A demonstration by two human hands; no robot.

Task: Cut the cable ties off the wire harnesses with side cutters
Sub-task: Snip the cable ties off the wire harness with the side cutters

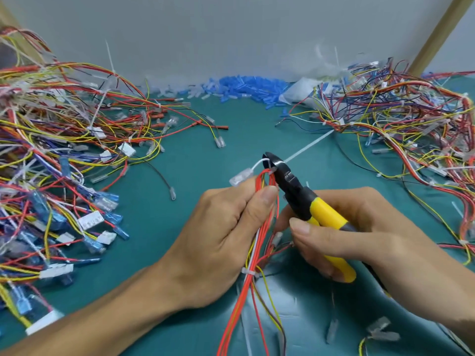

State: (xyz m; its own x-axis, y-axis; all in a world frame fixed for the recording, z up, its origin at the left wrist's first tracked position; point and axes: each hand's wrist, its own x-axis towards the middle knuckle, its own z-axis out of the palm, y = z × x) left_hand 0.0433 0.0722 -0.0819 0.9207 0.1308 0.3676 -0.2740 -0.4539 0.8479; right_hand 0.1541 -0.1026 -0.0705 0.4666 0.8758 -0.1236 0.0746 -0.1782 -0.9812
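Gripping thin red wires [259,242], left hand [221,235], yellow-handled cutters [303,201]

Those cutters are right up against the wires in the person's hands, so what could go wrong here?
The side cutters bite at the cable tie right beside the red wires of the harness, so the blades might nick a wire. The left hand pinches the bundle just below the cut, with its thumb near the tool, which the right hand holds: a slip could catch it. The snipped tie may fly off.

Side cutters [303,199] yellow handles, black head; wires [259,250] red, yellow; cloth [195,165] teal.
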